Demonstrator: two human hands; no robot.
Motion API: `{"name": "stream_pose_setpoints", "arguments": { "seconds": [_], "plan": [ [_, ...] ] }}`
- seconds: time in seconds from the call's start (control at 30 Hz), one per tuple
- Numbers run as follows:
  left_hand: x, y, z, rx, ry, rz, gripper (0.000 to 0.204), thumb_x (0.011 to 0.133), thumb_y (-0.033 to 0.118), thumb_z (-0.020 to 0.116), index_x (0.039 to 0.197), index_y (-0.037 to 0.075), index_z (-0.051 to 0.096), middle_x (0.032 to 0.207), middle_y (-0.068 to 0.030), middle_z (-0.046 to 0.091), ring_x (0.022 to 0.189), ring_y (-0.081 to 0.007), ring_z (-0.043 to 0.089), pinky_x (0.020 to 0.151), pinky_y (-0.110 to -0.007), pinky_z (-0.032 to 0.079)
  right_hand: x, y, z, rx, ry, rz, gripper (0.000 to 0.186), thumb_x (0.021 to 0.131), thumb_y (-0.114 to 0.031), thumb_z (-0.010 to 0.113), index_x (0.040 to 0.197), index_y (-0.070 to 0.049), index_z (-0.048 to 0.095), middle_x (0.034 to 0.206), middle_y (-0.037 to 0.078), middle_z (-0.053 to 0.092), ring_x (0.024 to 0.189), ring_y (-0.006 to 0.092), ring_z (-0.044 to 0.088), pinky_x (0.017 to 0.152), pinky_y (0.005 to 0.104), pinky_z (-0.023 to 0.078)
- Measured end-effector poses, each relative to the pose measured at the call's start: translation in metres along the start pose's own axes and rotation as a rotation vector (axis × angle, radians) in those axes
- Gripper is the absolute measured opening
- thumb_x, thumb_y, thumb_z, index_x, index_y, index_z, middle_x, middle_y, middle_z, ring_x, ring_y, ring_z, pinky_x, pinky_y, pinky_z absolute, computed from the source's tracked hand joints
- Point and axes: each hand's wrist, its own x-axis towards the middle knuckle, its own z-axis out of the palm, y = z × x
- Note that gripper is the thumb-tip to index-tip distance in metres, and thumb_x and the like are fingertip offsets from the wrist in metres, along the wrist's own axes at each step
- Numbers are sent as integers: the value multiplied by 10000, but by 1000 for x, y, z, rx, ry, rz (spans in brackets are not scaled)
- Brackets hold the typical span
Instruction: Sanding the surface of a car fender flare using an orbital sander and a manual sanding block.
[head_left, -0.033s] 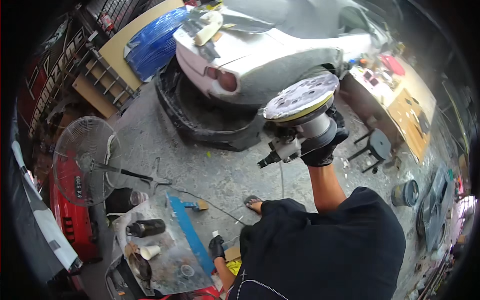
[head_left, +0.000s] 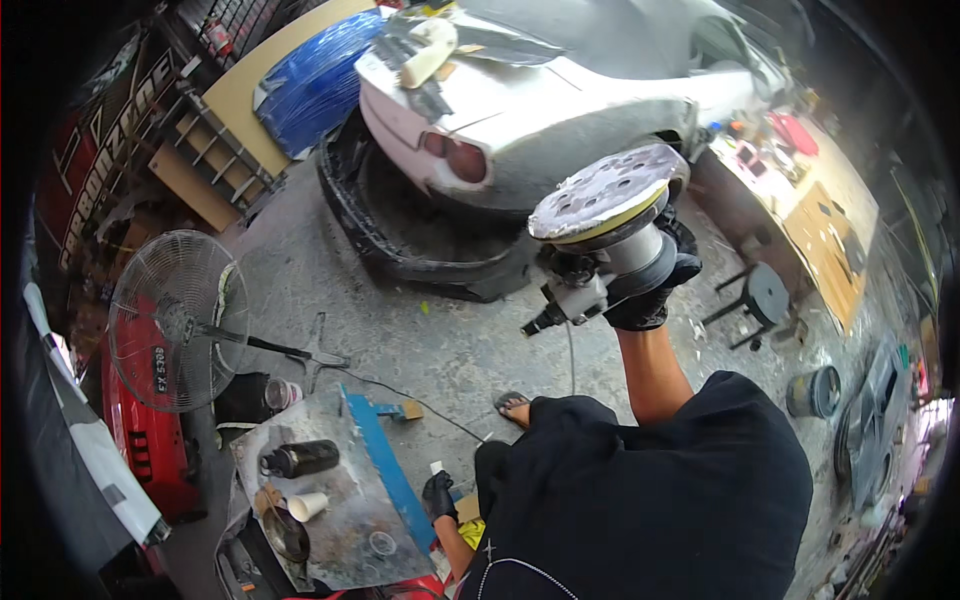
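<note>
My right hand (head_left: 655, 290), in a black glove, is raised in front of me and grips a grey orbital sander (head_left: 610, 260). The sander's round pad (head_left: 605, 190) is turned upward, showing a dusty disc with holes and a yellow foam edge. Its air fitting points down and left. My left hand (head_left: 438, 495), also in a black glove, hangs low beside the blue edge (head_left: 385, 470) of a small metal table; whether it holds anything is unclear. Beyond the sander stands the rear of a white car (head_left: 540, 110) with sanded grey patches.
A detached black bumper (head_left: 400, 250) lies on the concrete under the car's tail. A pedestal fan (head_left: 180, 320) stands at left. The small table (head_left: 345, 540) carries a black bottle (head_left: 305, 458) and a paper cup (head_left: 308, 505). A stool (head_left: 765, 295), workbench (head_left: 820, 220) and bucket (head_left: 815, 390) are at right.
</note>
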Motion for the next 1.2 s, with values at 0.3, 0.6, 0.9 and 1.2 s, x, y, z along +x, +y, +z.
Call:
{"name": "stream_pose_setpoints", "arguments": {
  "seconds": [0.3,0.6,0.9,1.2],
  "plan": [
    [149,259,-24,12,-24,363,296,982,159,594,1201,-15,690,1164,-111,716,1053,-213,670,944,-345,520,201,198,-21,34,116,122,1003,765,-827,587,1486,-151,412,1447,98,518,1281,314,528,1070,535,445],
    [351,476,-43,-425,-316,442,315,985,46,601,1291,-26,620,1244,-128,679,1105,-197,656,981,-332,512,388,372,7,-289,-5,55,723,973,-265,666,1568,-195,263,1469,81,458,1301,224,512,1106,458,428],
    [566,537,-74,-162,-224,353,275,1000,124,599,1226,-17,668,1154,-110,711,1023,-192,676,936,-334,524,531,478,-40,-402,282,-6,724,951,-376,681,1535,-174,304,1396,130,502,1232,331,556,1040,550,477],
    [807,704,10,37,-458,362,309,1000,181,574,1234,13,684,1120,-85,726,1014,-178,676,966,-330,489,675,530,-119,43,82,32,891,924,-471,684,1570,-72,218,1557,157,358,1400,363,421,1187,559,323]
  ]
}}
